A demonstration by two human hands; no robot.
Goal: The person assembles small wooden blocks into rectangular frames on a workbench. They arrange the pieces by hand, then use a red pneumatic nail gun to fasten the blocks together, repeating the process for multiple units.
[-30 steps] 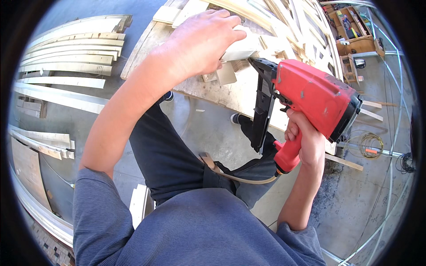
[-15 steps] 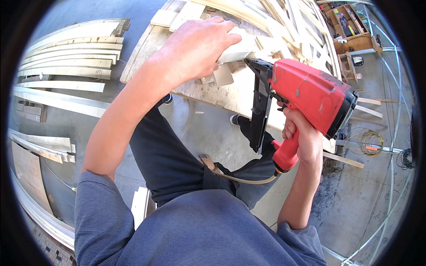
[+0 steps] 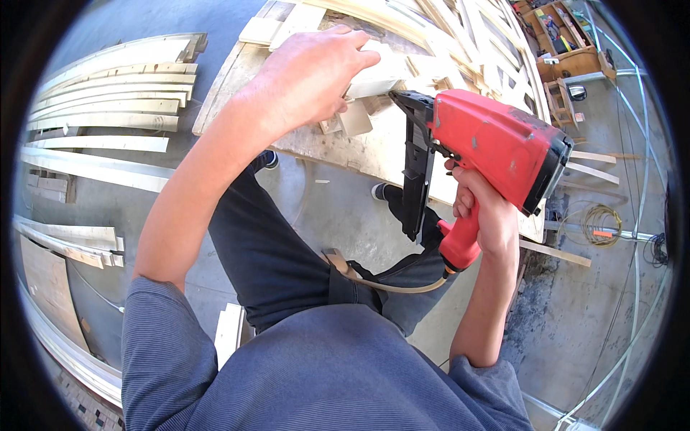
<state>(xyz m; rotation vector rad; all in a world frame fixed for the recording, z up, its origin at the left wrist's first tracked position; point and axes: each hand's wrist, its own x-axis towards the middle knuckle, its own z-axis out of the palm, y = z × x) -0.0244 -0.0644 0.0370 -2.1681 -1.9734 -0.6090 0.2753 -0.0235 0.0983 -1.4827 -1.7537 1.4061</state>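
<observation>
- Since a second ago, your red nail gun with its black magazine [image 3: 496, 147] has tipped nose-up toward the wood, and your left hand [image 3: 309, 79] has slid slightly further over the block; your right hand has stayed on the handle.
- Your left hand presses palm-down on a small pale wooden block [image 3: 377, 72], fingers curled over its top edge: a loose clasp that pins it rather than a closed fist.
- That block sits on the pale plywood worktop [image 3: 374, 151], among short offcuts [image 3: 356, 118] just beside your fingers.
- Your right hand [image 3: 489, 215] has its grip clenched around the red handle of the nail gun; I cannot tell whether a finger is on the trigger.
- The gun's black nose [image 3: 402, 100] is just beside the block, at its right end; whether it touches is unclear.
- A tan air hose [image 3: 388, 286] runs from the base of the handle across your dark trousers.
- Long curved pale wooden strips [image 3: 108, 86] lie stacked on the concrete floor [image 3: 575, 309] to your left.
- A coil of yellow wire [image 3: 600, 223] lies on the floor to your right.
</observation>
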